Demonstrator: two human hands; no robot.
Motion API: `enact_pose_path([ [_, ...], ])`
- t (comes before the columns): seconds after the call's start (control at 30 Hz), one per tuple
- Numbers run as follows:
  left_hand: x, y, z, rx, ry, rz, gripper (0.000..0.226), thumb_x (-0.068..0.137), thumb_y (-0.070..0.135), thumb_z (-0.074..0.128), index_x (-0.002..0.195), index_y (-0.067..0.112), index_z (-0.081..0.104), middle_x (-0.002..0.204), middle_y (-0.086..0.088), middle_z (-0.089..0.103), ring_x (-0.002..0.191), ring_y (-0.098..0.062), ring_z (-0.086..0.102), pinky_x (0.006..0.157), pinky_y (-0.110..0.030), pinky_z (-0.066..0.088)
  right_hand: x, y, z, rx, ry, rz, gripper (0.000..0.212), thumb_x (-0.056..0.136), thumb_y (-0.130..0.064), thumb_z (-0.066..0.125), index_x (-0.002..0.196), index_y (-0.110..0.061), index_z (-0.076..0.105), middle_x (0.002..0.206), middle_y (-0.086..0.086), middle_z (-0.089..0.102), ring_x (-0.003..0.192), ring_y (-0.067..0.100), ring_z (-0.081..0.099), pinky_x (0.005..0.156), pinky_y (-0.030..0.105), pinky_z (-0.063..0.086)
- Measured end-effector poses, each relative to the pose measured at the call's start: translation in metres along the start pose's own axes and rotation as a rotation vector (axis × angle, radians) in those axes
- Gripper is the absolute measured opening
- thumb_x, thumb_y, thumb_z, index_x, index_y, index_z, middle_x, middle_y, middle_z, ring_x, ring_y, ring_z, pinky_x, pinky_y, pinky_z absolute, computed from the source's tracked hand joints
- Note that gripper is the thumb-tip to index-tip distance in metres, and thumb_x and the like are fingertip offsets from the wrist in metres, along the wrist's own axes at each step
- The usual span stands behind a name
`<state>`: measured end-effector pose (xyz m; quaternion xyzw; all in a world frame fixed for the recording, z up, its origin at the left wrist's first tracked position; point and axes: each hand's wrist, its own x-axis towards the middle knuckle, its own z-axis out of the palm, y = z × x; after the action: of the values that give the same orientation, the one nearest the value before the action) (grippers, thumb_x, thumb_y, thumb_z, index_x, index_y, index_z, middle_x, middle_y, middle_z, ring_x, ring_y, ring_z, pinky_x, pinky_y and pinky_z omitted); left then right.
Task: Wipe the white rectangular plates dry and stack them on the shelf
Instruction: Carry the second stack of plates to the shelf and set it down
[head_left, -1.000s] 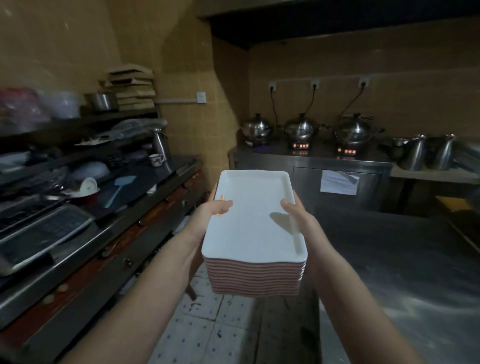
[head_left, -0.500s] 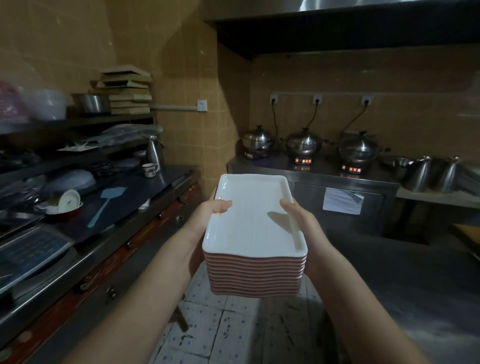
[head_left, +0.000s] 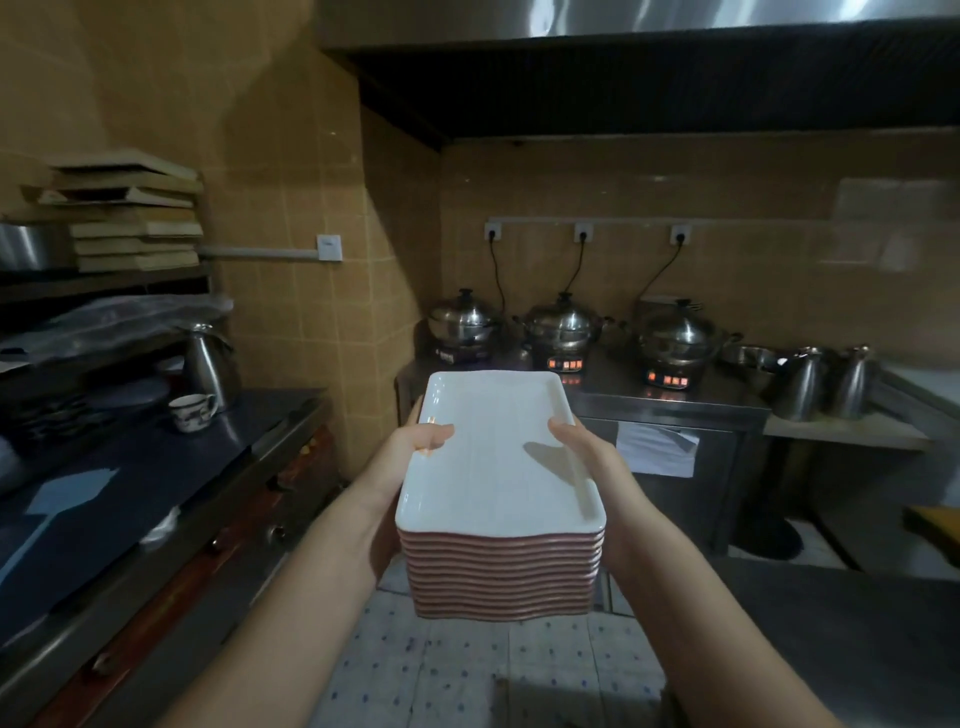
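head view: hands (head_left: 415, 441) hold plates (head_left: 498, 467).

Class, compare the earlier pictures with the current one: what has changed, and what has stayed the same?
The view has tilted up and advanced toward the cookers; more hood shows. Nothing was taken or released. Left hand and right hand still grip the stack of plates at chest height, thumbs on top.
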<state>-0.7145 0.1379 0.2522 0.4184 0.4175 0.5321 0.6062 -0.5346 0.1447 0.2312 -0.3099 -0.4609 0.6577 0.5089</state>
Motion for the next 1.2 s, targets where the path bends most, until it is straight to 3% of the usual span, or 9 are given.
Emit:
enact_pose_path([
  [0.1,0.047,0.007,-0.005,0.053,0.089,-0.021,0.038,0.094,-0.004,0.039,0.131,-0.011,0.041,0.057,-0.01,0.061,0.033,-0.012,0.059,0.029,-0.016,0.041,0.038,0.001,-0.008,-0.007,0.046,0.005,0.033,0.092,-0.025,0.05,0.123,-0.019,0.059,0.098,0.009,0.073,0.079,0.023,0.071,0.061,0.029,0.053],
  [0.23,0.121,0.009,-0.016,0.05,0.067,-0.045,0.039,0.096,-0.003,0.035,0.134,-0.005,0.039,0.063,-0.014,0.06,0.035,-0.011,0.06,0.03,-0.016,0.041,0.099,0.004,-0.021,-0.014,0.116,0.009,0.035,0.092,-0.027,0.051,0.124,-0.018,0.057,0.101,0.01,0.072,0.081,0.025,0.07,0.062,0.029,0.053],
  [0.43,0.242,0.017,-0.041,-0.053,-0.125,-0.007,0.026,0.092,-0.003,0.036,0.114,0.002,0.048,0.055,-0.003,0.069,0.046,-0.013,0.066,0.039,-0.016,0.047,0.21,0.007,-0.043,-0.029,0.234,-0.015,0.03,0.09,-0.028,0.054,0.118,-0.018,0.06,0.089,0.007,0.074,0.075,0.023,0.072,0.052,0.026,0.054],
  [0.53,0.31,0.032,-0.05,-0.045,-0.18,-0.004,0.027,0.092,-0.003,0.037,0.117,0.001,0.048,0.057,-0.003,0.07,0.048,-0.014,0.067,0.039,-0.017,0.047,0.269,0.0,-0.05,-0.01,0.255,-0.032,0.03,0.089,-0.028,0.054,0.118,-0.02,0.059,0.093,0.009,0.074,0.077,0.025,0.072,0.055,0.029,0.055],
  [0.73,0.417,0.052,-0.059,-0.031,-0.356,-0.031,0.034,0.09,0.007,0.044,0.117,0.023,0.055,0.095,-0.007,0.071,0.079,-0.024,0.069,0.063,-0.031,0.055,0.364,-0.016,-0.067,-0.051,0.366,-0.131,0.029,0.092,-0.024,0.051,0.118,-0.017,0.06,0.091,0.007,0.074,0.074,0.022,0.072,0.056,0.027,0.056],
  [0.83,0.467,0.059,-0.045,0.032,-0.322,-0.07,0.032,0.095,0.002,0.038,0.123,0.007,0.051,0.079,-0.01,0.063,0.054,-0.009,0.067,0.047,-0.016,0.051,0.397,-0.025,-0.081,-0.039,0.404,-0.137,0.031,0.092,-0.025,0.051,0.12,-0.017,0.061,0.096,0.011,0.073,0.077,0.025,0.071,0.057,0.028,0.055],
  [0.93,0.517,0.062,-0.03,0.046,-0.358,-0.065,0.038,0.098,0.003,0.036,0.134,-0.009,0.039,0.069,-0.007,0.047,0.029,0.005,0.05,0.033,-0.009,0.038,0.434,-0.036,-0.101,-0.058,0.494,-0.153,0.029,0.092,-0.023,0.052,0.117,-0.012,0.061,0.083,0.008,0.074,0.067,0.022,0.071,0.051,0.024,0.053],
  [1.07,0.577,0.068,-0.007,0.043,-0.347,-0.048,0.036,0.094,-0.001,0.04,0.128,-0.005,0.048,0.049,-0.007,0.064,0.039,-0.007,0.061,0.036,-0.012,0.043,0.484,-0.052,-0.14,-0.055,0.554,-0.19,0.029,0.091,-0.024,0.053,0.115,-0.01,0.063,0.086,0.01,0.074,0.069,0.024,0.071,0.05,0.024,0.052],
  [1.2,0.644,0.074,0.024,0.091,-0.423,-0.076,0.027,0.093,0.006,0.045,0.117,0.005,0.058,0.051,-0.003,0.066,0.043,-0.008,0.063,0.043,-0.015,0.048,0.537,-0.074,-0.188,-0.024,0.587,-0.244,0.024,0.09,-0.023,0.055,0.108,-0.009,0.064,0.079,0.01,0.074,0.064,0.023,0.071,0.047,0.023,0.052],
])
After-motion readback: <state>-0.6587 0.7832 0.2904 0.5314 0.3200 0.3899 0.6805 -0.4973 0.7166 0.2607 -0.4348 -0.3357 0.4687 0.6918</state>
